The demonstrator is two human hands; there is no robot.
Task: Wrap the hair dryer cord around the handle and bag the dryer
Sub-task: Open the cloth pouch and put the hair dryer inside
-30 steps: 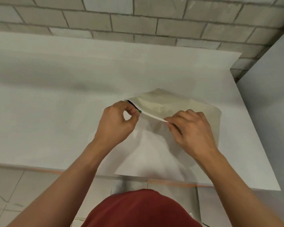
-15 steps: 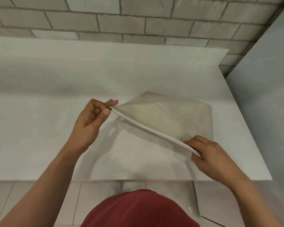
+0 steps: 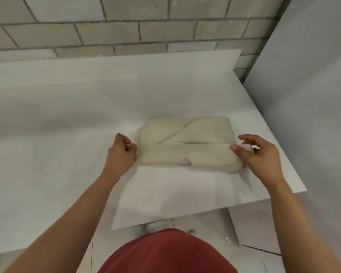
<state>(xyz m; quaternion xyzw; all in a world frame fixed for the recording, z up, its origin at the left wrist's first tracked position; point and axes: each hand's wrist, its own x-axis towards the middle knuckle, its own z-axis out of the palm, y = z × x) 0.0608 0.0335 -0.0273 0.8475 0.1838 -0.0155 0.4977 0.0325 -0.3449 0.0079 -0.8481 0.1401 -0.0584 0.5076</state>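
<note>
The bag, a beige fabric pouch, lies on the white counter toward its right end, near the front edge. Its near portion is folded or rolled into a band running left to right. The left hand is clenched on the left end of that band, fingers curled tight against the fabric. The right hand pinches the right end between thumb and fingers, the remaining fingers partly spread. The hair dryer and its cord are not visible; whether they sit inside the bag cannot be told. A grey block wall backs the counter.
</note>
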